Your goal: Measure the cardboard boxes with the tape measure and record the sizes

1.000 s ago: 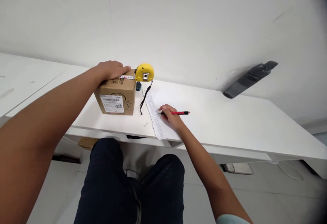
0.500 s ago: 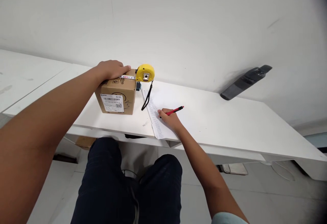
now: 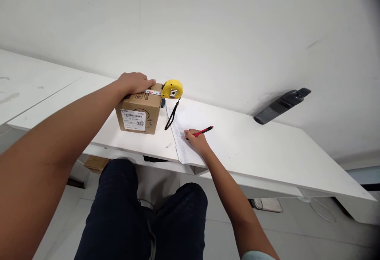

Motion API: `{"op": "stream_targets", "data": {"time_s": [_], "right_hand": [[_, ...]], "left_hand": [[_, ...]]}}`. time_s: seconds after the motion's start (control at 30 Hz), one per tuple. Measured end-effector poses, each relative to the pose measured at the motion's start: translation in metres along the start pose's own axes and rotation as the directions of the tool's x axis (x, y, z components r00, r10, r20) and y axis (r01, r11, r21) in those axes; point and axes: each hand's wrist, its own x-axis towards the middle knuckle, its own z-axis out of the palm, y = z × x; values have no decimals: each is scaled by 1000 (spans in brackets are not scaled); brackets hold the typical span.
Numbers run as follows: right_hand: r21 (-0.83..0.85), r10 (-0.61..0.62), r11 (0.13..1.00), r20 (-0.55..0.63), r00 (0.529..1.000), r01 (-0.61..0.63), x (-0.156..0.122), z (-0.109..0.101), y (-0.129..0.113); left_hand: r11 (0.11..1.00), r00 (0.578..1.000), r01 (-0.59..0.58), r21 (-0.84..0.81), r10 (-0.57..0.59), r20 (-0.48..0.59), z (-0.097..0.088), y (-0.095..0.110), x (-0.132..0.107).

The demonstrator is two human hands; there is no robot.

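Note:
My left hand (image 3: 135, 82) grips the back left edge of a cardboard box (image 3: 152, 109), its thumb on top beside the tape and the other fingers partly hidden. Across the box top runs the white blade of a yellow tape measure (image 3: 172, 89), whose case sits at the right edge with a black wrist strap (image 3: 172, 117) hanging down. A label (image 3: 132, 120) with a barcode covers much of the box front. In my right hand (image 3: 196, 139) is a red and black pen (image 3: 202, 131), pinched with its tip down at the sheet of paper (image 3: 180, 141), which bears dense writing.
A dark bottle-shaped object (image 3: 282, 105) stands at the back right of the white table (image 3: 255, 153), against the wall. Behind the box a small blue object (image 3: 163, 102) partly shows. Under the table at left is another cardboard box (image 3: 96, 164).
The whole view has shifted and tilted slightly. Both hands keep their places, the left on the box and the right with the pen at the paper.

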Motion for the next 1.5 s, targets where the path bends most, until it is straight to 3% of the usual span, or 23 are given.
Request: {"op": "stream_targets", "data": {"time_s": [0.4,1.5], "right_hand": [[1,-13,1000,10,1000,13,0,1,1],[-48,-87,995,-30,996,85,3,1,8]], "left_hand": [[999,999,44,22,-44,-8,0,3,-14],[999,999,42,-8,-42,-25,-1,2,-14]]}}
